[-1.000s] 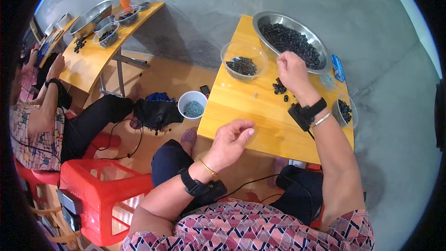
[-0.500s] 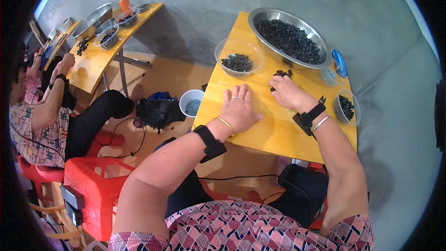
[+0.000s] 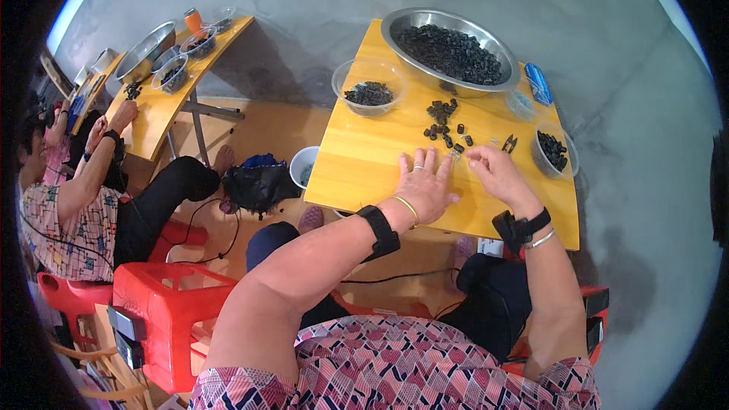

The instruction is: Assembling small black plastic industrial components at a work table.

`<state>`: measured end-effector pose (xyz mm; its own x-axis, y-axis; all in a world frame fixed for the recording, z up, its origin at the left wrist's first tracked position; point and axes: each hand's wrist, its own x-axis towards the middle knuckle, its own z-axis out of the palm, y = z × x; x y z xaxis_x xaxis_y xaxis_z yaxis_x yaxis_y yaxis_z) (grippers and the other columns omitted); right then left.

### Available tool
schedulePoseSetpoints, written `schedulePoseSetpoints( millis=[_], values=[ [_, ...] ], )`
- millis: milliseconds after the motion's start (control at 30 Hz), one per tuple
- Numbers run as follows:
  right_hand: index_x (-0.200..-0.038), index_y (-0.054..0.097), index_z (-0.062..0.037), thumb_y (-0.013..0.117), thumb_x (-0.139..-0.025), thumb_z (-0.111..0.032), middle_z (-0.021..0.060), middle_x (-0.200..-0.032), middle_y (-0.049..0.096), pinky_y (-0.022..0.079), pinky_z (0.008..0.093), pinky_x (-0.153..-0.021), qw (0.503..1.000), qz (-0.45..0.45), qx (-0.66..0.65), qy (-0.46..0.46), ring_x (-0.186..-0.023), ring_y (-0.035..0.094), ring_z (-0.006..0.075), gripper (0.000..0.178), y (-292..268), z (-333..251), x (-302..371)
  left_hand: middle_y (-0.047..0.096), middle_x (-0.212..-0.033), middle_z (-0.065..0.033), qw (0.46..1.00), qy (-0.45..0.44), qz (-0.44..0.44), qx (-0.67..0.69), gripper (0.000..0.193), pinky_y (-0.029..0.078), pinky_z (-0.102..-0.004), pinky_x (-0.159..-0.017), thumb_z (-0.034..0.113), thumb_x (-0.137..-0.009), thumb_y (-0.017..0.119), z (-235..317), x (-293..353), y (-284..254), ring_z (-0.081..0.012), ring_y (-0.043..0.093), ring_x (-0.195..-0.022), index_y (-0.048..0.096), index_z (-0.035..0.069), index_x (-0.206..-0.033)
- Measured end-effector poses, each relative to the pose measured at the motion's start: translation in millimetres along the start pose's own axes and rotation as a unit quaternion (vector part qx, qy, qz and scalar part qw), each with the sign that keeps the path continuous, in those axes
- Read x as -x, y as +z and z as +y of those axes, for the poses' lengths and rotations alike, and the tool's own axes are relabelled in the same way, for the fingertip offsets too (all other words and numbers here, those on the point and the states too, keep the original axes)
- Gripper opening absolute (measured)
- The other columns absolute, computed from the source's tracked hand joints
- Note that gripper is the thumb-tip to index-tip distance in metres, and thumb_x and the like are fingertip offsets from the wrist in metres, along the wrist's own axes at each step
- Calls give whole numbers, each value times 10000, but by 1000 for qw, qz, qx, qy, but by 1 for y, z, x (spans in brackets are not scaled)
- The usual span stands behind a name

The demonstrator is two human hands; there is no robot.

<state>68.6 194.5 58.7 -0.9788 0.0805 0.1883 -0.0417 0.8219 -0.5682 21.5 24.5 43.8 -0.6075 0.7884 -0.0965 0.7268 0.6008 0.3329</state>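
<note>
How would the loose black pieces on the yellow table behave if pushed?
The loose black pieces look short and rounded, so some might roll. Being small, each is probably light. None visibly sags, suggesting stiffness.

My feed showed a yellow counter (image 3: 357,171). A steel bowl (image 3: 418,64) sat at its far edge, a clear bowl (image 3: 370,110) by the left edge, a clear tub (image 3: 569,167) by the right. Loose black pieces (image 3: 440,112) lay near the middle, small snips (image 3: 509,143) right of them, a blue packet (image 3: 538,84) toward the far right corner.
</note>
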Motion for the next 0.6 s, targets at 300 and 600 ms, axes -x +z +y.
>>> schedulePoseSetpoints(
  millis=[300,600],
  values=[
    [-837,562,-11,566,-705,-91,131,-778,558,414,340,-683,996,51,-40,-56,-752,516,275,155,37,-9,44,495,-1052,-230,970,-26,147,191,347,402,-365,-818,150,-732,537,-50,-39,-8,-319,480,-989,503,9,-1047],
    [-820,555,-82,568,-670,-62,67,-818,490,345,368,-726,992,115,6,-56,-817,453,258,152,57,-26,50,573,-824,-211,966,48,218,131,213,446,-384,-731,136,-695,551,-56,-73,-5,-344,554,-784,611,32,-871]
  ],
)
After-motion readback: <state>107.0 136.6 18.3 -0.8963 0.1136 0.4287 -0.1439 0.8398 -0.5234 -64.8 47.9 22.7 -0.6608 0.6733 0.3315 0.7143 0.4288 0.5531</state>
